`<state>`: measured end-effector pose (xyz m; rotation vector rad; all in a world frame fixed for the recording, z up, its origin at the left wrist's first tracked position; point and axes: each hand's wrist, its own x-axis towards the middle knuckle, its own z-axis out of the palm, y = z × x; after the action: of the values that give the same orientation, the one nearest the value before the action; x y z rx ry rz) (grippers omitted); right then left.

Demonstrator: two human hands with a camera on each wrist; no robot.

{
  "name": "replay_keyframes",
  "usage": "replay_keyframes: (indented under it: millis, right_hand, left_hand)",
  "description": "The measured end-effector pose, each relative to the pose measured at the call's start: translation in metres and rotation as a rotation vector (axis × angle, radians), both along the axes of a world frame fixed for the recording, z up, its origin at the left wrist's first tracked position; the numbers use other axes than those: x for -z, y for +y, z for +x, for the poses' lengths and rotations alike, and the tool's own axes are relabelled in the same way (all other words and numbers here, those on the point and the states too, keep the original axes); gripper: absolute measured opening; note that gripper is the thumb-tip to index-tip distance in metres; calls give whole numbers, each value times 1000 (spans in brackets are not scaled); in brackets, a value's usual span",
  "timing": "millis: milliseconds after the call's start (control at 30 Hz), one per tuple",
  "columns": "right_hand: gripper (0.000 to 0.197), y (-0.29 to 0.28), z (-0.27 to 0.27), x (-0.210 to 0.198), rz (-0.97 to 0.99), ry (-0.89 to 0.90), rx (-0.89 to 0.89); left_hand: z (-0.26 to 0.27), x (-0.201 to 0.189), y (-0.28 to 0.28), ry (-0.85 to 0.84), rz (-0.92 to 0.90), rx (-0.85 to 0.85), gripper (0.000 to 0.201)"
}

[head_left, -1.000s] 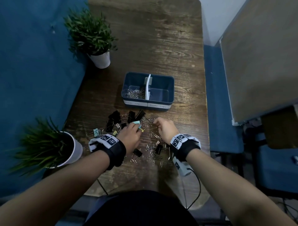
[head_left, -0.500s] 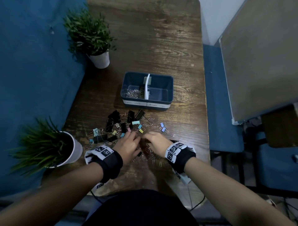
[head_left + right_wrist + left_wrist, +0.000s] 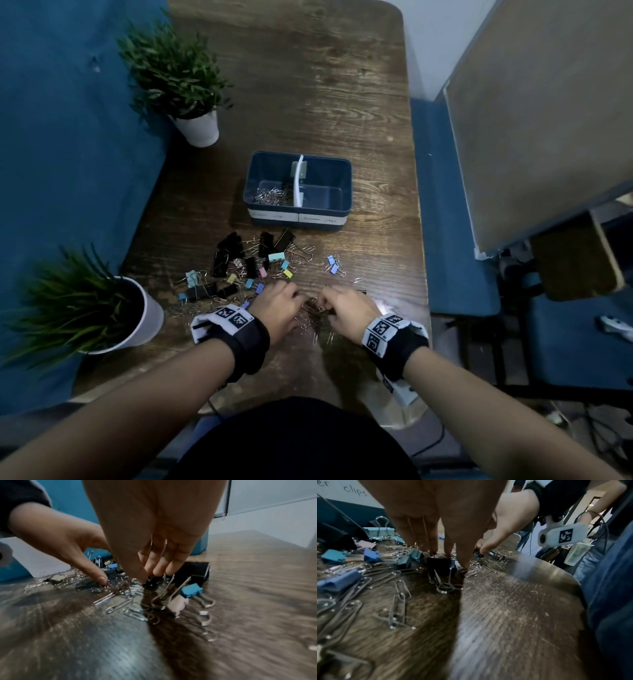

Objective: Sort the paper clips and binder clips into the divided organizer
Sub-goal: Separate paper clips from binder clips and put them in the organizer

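A dark blue divided organizer [image 3: 325, 158] stands mid-table with a white divider [image 3: 299, 181]. Silver paper clips [image 3: 272, 198] lie in its left compartment; the right one shows only bare floor. Black and coloured binder clips [image 3: 239, 260] are scattered in front of it. Both hands meet over a paper clip pile [image 3: 313, 313] near the table's front edge. My left hand [image 3: 279, 306] [image 3: 448, 558] stands on straight fingertips in the pile, beside a black binder clip [image 3: 439, 563]. My right hand [image 3: 346, 308] [image 3: 147, 577] pinches paper clips [image 3: 120, 588] between thumb and fingers.
Two potted plants stand on the left, one at the back [image 3: 200, 128] and one close by [image 3: 144, 315]. Two blue binder clips [image 3: 332, 263] lie apart on the right. A large black binder clip [image 3: 195, 570] sits just behind my right hand. A board [image 3: 548, 120] leans at the right.
Both hands have drawn back from the binder clips toward the near edge and come together over the paper clip pile. The teal binder clip near my left hand stays on the table.
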<state>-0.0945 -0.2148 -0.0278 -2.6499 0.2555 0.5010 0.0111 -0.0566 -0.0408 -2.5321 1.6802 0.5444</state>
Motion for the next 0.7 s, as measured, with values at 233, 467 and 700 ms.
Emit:
replay_keyframes:
  millis: [233,467,700]
  right_hand:
    - [37,-14,-7,-4,-13,-45,47]
    - [52,-2,14,8,0,-46,29]
    - [53,-9,19,-6,-29,-166,108]
  left_hand:
    - [7,-5,7,-125,70,-61,46]
    - [0,-13,6,-44,56,-59,51]
    - [-9,-11,-3,-7,-29,14,50]
